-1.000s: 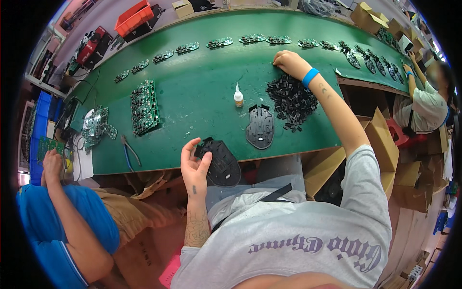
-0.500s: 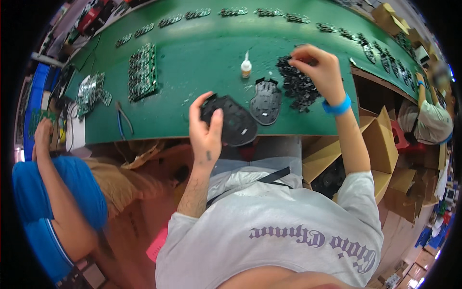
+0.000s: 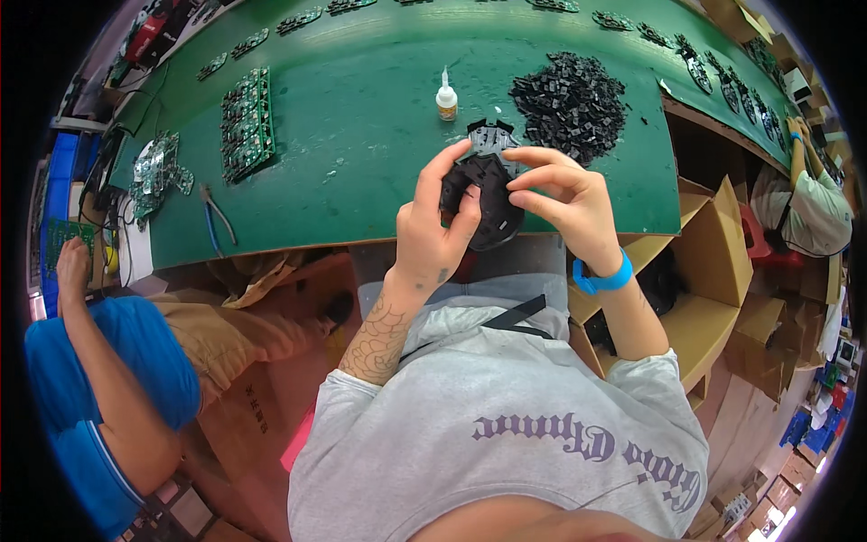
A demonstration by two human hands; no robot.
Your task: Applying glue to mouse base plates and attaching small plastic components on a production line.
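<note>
A black plastic shell (image 3: 498, 215) with a rounded outline is held up over the table's front edge in my left hand (image 3: 433, 221), thumb on its inner face and fingers round its left side. My right hand (image 3: 571, 203) is closed in a pinch at the shell's right rim. Whatever sits between those fingertips is too small and hidden to make out. Behind the held shell, a second black shell (image 3: 489, 135) lies on the table, partly covered. A heap of small black plastic pieces (image 3: 571, 107) is beyond my right hand.
On the green table (image 3: 343, 199) stand a small white dropper bottle (image 3: 446, 104), a circuit board panel (image 3: 247, 126) and blue-handled pliers (image 3: 215, 224). Assembled boards line the far edge. An open cardboard box (image 3: 713, 271) is at my right. A co-worker's hand (image 3: 74, 264) holds a green board at left.
My right hand has come from the heap of small pieces down to the shell. My left hand has moved right with the shell, which now partly covers the second one.
</note>
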